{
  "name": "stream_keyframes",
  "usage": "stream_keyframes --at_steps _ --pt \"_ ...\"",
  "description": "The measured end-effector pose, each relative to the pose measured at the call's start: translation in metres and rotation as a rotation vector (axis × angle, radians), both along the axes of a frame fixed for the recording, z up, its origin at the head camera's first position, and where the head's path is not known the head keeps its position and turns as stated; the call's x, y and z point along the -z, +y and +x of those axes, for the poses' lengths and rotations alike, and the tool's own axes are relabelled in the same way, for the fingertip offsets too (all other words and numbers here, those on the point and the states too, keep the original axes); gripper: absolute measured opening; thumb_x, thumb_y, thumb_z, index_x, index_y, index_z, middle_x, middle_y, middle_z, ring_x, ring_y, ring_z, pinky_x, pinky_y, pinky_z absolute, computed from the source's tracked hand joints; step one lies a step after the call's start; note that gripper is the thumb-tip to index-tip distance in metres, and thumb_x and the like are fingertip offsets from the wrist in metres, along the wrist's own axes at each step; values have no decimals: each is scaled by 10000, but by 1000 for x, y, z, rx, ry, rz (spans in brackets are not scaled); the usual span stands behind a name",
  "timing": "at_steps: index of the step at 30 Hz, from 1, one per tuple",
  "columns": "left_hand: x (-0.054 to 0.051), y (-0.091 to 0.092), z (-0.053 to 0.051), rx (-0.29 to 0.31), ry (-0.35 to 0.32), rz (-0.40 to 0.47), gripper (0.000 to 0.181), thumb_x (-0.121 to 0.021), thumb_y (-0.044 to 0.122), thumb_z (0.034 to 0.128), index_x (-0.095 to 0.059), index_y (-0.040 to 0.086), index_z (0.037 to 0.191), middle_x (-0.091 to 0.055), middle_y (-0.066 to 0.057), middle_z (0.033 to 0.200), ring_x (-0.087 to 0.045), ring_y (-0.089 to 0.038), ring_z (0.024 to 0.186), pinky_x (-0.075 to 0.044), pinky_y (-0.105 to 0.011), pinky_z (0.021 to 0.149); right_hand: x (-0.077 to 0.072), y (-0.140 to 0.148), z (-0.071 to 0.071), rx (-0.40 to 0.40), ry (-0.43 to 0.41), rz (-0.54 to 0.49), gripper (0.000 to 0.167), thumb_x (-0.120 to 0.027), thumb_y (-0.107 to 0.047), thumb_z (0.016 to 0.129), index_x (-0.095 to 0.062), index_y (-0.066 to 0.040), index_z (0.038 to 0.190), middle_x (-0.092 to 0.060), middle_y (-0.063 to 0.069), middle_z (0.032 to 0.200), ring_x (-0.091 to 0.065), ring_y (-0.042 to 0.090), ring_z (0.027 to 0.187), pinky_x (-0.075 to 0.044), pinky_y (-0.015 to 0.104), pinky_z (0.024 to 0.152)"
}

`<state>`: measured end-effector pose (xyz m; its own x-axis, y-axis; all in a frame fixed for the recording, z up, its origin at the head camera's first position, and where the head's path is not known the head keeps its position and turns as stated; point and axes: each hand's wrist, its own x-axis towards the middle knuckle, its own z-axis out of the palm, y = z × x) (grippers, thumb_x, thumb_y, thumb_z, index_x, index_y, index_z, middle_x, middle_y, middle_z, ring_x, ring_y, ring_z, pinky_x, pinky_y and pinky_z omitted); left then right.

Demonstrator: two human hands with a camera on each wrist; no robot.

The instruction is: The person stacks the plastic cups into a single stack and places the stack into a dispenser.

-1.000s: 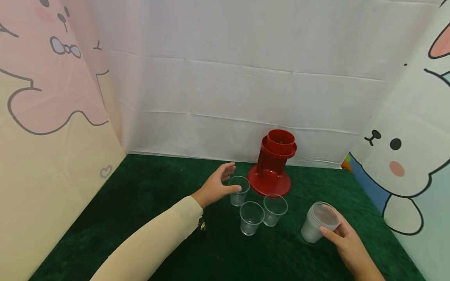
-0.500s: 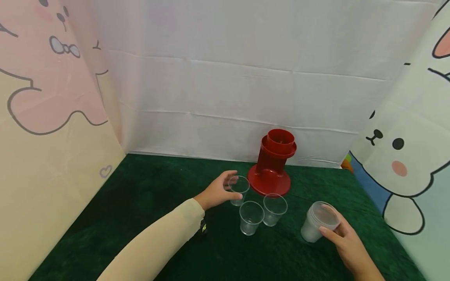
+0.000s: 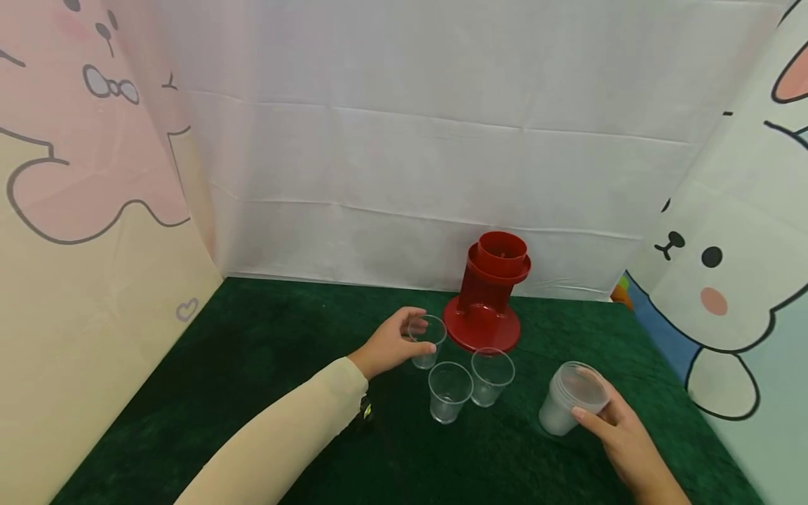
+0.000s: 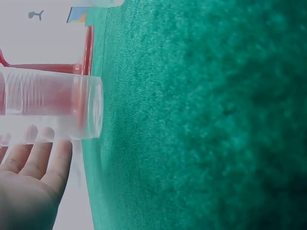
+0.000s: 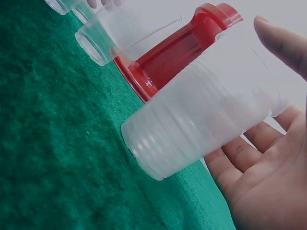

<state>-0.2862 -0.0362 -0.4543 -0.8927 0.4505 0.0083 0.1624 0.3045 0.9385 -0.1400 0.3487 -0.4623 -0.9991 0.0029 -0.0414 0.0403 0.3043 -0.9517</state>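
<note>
While a person's left hand (image 3: 388, 349) curves around one clear, tapered plastic cup (image 3: 432, 337) near the middle of a dark green, velvety cloth-covered surface (image 3: 208, 379), the right hand (image 3: 621, 428) holds a frosted, translucent stack of nested plastic cups (image 3: 564, 403) well apart to the right. The left thumb lies across the near side of the cup and the fingers reach behind it; in the left wrist view, the fingertips show through the lower edge of the cup's wall. The right thumb sits on the near side of the stack, near its rim, with the fingers around the far side; whether the stack's base bears on the cloth cannot be told. Two more clear cups, a front one (image 3: 449, 398) and a right-hand one (image 3: 492, 379), stand upright close together, mouths up, between the hands. Just behind the three single cups rises a glossy red cylindrical stand (image 3: 486, 294) with a round base and a collared, open top. A cream sleeve (image 3: 278, 435) covers the left arm. A creased white sheet (image 3: 410, 140) hangs at the back, flanked by a pink-and-cream cartoon panel (image 3: 107, 182) at left and a white cartoon-animal panel (image 3: 745, 224) at right.
</note>
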Motion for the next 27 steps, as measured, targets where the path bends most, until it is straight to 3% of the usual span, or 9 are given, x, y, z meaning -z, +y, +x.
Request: stream_keyframes --at_steps 4,11,19,27 --pt "-1 -1 1 8 10 13 729 -797 305 926 -435 96 1522 -569 -112 1452 -538 -258 1321 -437 -495 1102 -1 0 1 1 7 4 674 -578 -239 1077 -206 -97 1621 -311 172 1549 -492 -83 1155 -488 168 852" --pt "-1 -3 1 8 11 -3 736 -811 319 914 -442 135 1523 -589 -44 1426 -549 -197 1298 -450 -445 1094 -2 -1 2 6 4 2 672 -578 -241 1078 -207 -98 1620 -312 166 1547 -493 -84 1152 -489 166 851" --pt "-7 -5 2 32 20 20 725 -814 313 911 -451 139 1514 -588 -56 1424 -553 -197 1289 -455 -448 1087 -4 -3 3 9 4 14 690 -580 -250 1077 -192 -87 1623 -314 173 1554 -490 -86 1150 -486 164 850" --pt "-23 -9 3 43 43 19 692 -824 306 901 -476 186 1486 -589 -76 1418 -560 -186 1271 -467 -441 1070 -4 -4 3 2 32 -8 669 -579 -211 1076 -208 -82 1616 -336 149 1525 -504 -73 1164 -489 169 859"
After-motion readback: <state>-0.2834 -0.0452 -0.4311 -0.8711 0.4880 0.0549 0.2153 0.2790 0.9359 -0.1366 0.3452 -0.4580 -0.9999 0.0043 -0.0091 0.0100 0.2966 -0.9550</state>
